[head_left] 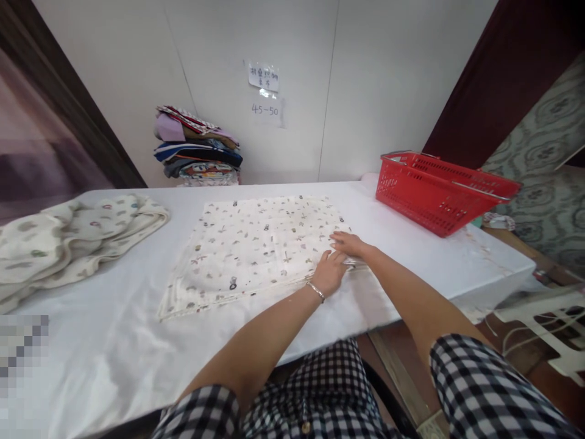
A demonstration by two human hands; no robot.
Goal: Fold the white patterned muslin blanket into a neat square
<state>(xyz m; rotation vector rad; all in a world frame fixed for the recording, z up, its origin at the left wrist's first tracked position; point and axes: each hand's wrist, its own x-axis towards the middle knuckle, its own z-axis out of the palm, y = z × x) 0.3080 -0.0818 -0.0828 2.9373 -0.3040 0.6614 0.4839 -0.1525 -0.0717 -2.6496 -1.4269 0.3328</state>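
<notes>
A cream cloth with small printed motifs [256, 244] lies spread flat and squarish on the white table [114, 341]. Both of my hands rest on its near right corner. My left hand [329, 271], with a thin bracelet at the wrist, lies flat on the cloth with fingers stretched out. My right hand [350, 244] lies just beyond it, fingers extended and pressed flat on the cloth's right edge. Neither hand grips anything.
A crumpled cloth of similar print [68, 238] lies at the table's left. A stack of folded clothes [196, 146] stands against the back wall. A red plastic basket [439, 192] sits at the right end. A white plastic object [548, 329] stands lower right.
</notes>
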